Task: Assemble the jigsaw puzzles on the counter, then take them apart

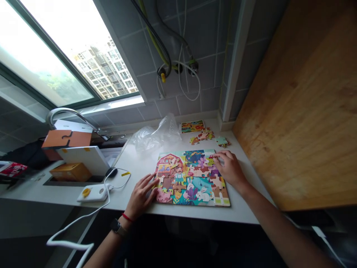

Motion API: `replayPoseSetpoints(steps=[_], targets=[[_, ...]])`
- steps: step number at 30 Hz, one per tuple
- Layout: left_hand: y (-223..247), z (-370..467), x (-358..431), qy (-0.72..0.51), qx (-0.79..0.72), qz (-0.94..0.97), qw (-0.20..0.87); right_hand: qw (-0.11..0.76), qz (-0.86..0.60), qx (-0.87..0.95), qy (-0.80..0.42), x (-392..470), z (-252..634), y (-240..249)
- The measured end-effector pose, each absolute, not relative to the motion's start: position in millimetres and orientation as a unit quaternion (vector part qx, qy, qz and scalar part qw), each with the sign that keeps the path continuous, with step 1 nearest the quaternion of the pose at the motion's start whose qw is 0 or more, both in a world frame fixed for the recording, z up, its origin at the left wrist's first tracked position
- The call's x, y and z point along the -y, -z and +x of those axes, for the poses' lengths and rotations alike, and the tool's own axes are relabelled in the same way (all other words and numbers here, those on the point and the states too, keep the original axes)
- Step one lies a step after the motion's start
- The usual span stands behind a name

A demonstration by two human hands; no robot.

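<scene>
A colourful farm jigsaw puzzle (195,182) lies on the white counter, its pieces joined into a rectangle with animals and a barn. My left hand (141,194) rests at the puzzle's left edge, fingers spread and fingertips on the border, holding nothing. At the upper right corner of the puzzle is my right hand (229,167), its thumb and fingers drawn together on a small puzzle piece (211,156) that they partly cover. Behind the puzzle lie a loose pile of pieces (203,136), a stack of greenish pieces (222,141) and a picture card (192,126).
Crumpled clear plastic (157,134) sits behind the puzzle. To the left are a white power strip (93,193) with a cable, a cardboard box (71,172) and a faucet (69,111) by the window. A wooden panel (301,104) stands close on the right.
</scene>
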State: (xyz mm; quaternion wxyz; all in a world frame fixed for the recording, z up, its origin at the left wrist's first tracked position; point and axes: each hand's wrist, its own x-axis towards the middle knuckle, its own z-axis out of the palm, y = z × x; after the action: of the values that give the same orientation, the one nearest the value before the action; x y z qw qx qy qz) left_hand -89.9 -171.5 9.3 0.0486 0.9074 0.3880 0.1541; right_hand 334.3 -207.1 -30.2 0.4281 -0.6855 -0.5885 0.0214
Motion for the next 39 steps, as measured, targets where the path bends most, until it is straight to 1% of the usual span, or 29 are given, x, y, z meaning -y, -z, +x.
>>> replayPoseSetpoints(steps=[5, 10, 15, 17, 22, 27, 32, 36, 39], targets=[[-7, -93, 172, -0.181, -0.380, 0.905, 0.057, 0.398, -0.697, 0.596, -0.031, 216, 326, 26], [-6, -95, 175, -0.221, -0.414, 0.880, 0.078, 0.425, -0.686, 0.588, -0.048, 218, 328, 25], [-21, -69, 164, -0.241, -0.411, 0.873, 0.101, 0.434, -0.675, 0.594, -0.055, 217, 329, 25], [-28, -53, 151, -0.218, -0.381, 0.893, 0.099, 0.436, -0.673, 0.594, -0.060, 217, 328, 25], [-41, -16, 106, -0.108, -0.305, 0.937, 0.129, 0.443, -0.671, 0.589, -0.077, 217, 327, 22], [-50, 4, 78, -0.017, -0.249, 0.959, 0.132, 0.478, -0.663, 0.571, -0.082, 219, 326, 16], [-61, 10, 64, 0.028, -0.236, 0.965, 0.113, 0.497, -0.654, 0.561, -0.101, 220, 323, 13], [-65, 12, 51, 0.054, -0.223, 0.963, 0.143, 0.498, -0.661, 0.551, -0.109, 220, 323, 10], [-64, 13, 43, 0.038, -0.238, 0.955, 0.171, 0.496, -0.669, 0.540, -0.122, 220, 329, 4]])
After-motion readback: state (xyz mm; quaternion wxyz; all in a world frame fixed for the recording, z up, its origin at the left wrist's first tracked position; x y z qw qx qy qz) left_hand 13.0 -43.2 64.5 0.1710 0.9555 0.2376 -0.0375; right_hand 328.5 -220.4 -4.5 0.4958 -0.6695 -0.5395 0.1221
